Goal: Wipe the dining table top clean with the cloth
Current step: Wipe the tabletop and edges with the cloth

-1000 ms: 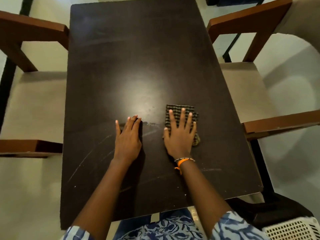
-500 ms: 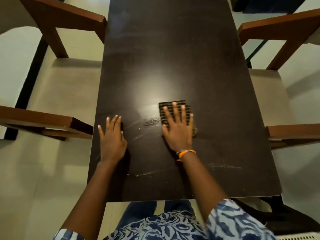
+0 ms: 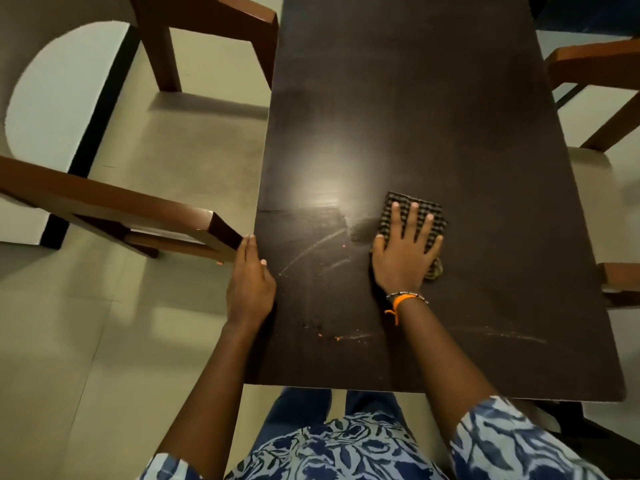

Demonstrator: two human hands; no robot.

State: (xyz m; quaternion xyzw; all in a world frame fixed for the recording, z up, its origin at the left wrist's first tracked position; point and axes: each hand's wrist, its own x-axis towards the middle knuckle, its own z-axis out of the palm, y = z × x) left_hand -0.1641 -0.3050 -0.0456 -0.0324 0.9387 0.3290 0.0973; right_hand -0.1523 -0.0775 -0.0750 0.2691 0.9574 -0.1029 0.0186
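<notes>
Your right hand lies flat on the folded checked cloth, fingers spread and pressing down rather than clenched around it. The cloth sits on the dark table a little right of its middle, with most of it showing beyond your fingertips toward 12 o'clock and one corner peeking out by your palm at 5 o'clock. Your left hand rests at the table's left edge at about 9 o'clock from the cloth, fingers loose and holding nothing, just beside the wooden chair arm.

Judging from the pale smears between your hands and the line of crumbs toward 7 o'clock from the cloth, the near half of the table is not clean yet. A fainter streak lies toward 5 o'clock.

To do this stroke well, keep your palm weight even so the whole cloth stays flat and does not bunch under the heel of your hand. Sweep toward 9 o'clock through the smears, overlapping each pass. Then draw the crumbs toward the near edge at 6 o'clock instead of scattering them. Keep your left hand braced on the edge to steady yourself.
</notes>
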